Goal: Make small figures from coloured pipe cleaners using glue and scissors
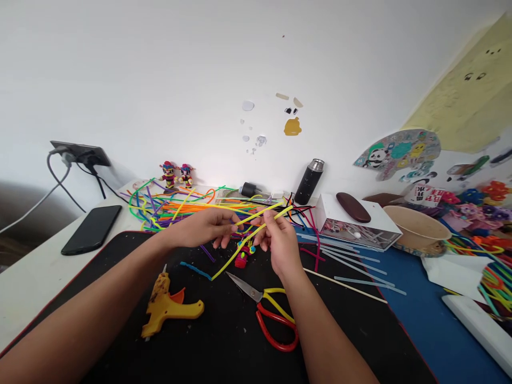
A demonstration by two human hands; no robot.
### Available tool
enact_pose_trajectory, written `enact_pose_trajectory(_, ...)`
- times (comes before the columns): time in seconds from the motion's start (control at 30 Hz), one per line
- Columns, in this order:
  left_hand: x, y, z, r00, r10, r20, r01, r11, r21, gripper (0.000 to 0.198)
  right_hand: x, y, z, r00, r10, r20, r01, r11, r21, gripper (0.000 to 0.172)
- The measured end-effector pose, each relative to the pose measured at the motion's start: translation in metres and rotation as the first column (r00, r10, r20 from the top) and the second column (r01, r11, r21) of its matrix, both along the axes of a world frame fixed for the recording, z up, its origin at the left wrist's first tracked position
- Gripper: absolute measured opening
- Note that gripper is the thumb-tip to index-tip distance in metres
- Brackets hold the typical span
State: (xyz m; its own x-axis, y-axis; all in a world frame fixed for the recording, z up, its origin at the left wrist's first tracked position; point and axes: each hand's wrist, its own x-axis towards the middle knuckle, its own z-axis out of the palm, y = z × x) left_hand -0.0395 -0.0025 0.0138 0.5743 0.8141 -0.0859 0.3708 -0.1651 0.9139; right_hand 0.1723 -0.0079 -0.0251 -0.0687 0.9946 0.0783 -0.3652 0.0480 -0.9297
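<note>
My left hand [210,226] and my right hand [280,242] are raised over a black mat [224,330], both pinching yellow pipe cleaners [240,248]. The stems cross between my fingers; one end points up right, another hangs down left toward the mat. Below my hands lies a small red and multicoloured pipe-cleaner figure [243,255]. A blue pipe-cleaner piece [195,269] lies on the mat to the left of it.
A yellow glue gun [168,306] and red-and-yellow scissors [272,312] lie near me on the mat. A heap of coloured pipe cleaners [168,205], two small figurines [176,175], a phone [92,228], a black bottle [309,181], a white box [356,221], glue sticks [360,266] and a bowl [418,229] surround it.
</note>
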Motion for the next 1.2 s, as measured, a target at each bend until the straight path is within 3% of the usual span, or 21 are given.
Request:
enact_pose_trajectory(0.13,0.001,-0.001,0.000,1.000,-0.031,0.006,0.031,0.999,-0.018,0.036,0.000,0.001,-0.001,1.000,0.019,-0.010,-0.019,1.000,-0.015,0.045)
enact_pose_trajectory(0.27,-0.004,0.001,0.002,0.977,0.050,0.208,-0.024,0.992,-0.123,0.036,0.001,0.003,0.000,0.999,-0.007,-0.049,0.005,0.999,-0.034,0.045)
enact_pose_trajectory(0.43,-0.004,0.004,-0.003,0.786,0.253,0.564,-0.100,0.952,-0.288,0.042,0.001,0.003,-0.002,0.998,-0.010,-0.062,0.008,0.999,-0.031,0.044)
enact_pose_trajectory(0.57,0.001,0.008,-0.012,0.688,0.383,0.617,-0.237,0.921,-0.308,0.036,-0.001,0.001,-0.004,0.999,0.025,-0.028,-0.026,1.000,-0.001,0.042)
enact_pose_trajectory(0.73,0.007,0.008,-0.018,0.792,0.406,0.455,-0.380,0.912,-0.153,0.040,-0.002,0.000,-0.004,0.998,0.030,0.056,-0.034,0.997,0.062,0.040)
enact_pose_trajectory(0.87,0.013,0.006,-0.017,0.865,0.353,0.357,-0.370,0.929,-0.024,0.046,-0.002,-0.001,-0.004,0.995,-0.003,0.098,-0.008,0.994,0.113,0.039)
enact_pose_trajectory(1.03,0.014,0.003,-0.014,0.891,0.306,0.335,-0.308,0.950,-0.050,0.048,-0.002,-0.003,-0.003,0.993,-0.011,0.117,-0.005,0.991,0.137,0.038)
enact_pose_trajectory(1.2,0.014,0.002,-0.013,0.882,0.292,0.370,-0.269,0.957,-0.113,0.041,-0.003,-0.004,-0.002,0.989,0.112,0.096,-0.121,0.988,0.092,0.040)
